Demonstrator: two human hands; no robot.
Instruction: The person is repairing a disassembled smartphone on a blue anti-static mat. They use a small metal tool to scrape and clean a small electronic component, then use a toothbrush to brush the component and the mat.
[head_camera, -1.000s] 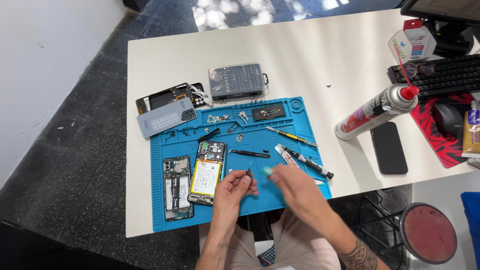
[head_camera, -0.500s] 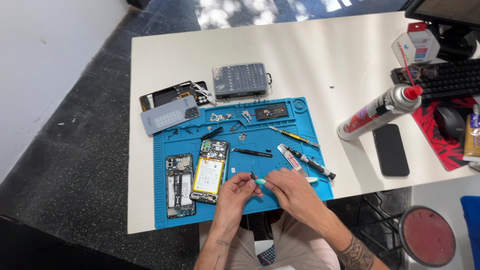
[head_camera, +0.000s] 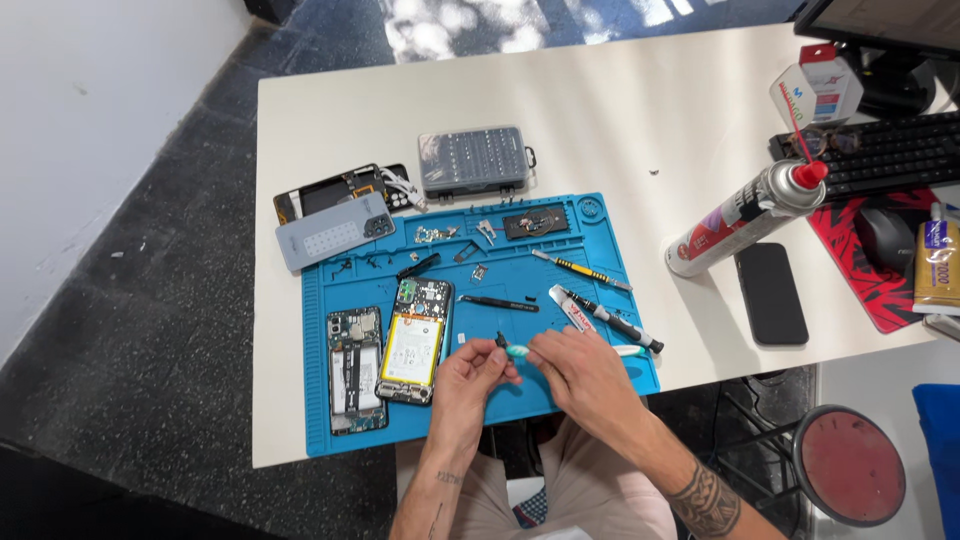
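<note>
Pinched between the fingertips of my left hand (head_camera: 470, 375) sits a tiny dark part (head_camera: 500, 341), and my right hand (head_camera: 580, 372) is closed on a pale green tool (head_camera: 519, 351) whose tip meets that part. Both hands hover over the near edge of the blue repair mat (head_camera: 560, 395). Just left of my left hand lies an opened phone with a yellow battery (head_camera: 412, 340), beside it a second opened phone (head_camera: 354, 368). Black tweezers (head_camera: 498, 303) lie beyond my fingers, and a spray can (head_camera: 745, 215) lies on the white table (head_camera: 620, 110), well apart to the right.

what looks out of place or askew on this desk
The spray can lies tipped on its side between mat and keyboard. Two opened phones lie on the mat with insides bare. Nothing looks spilled.
</note>
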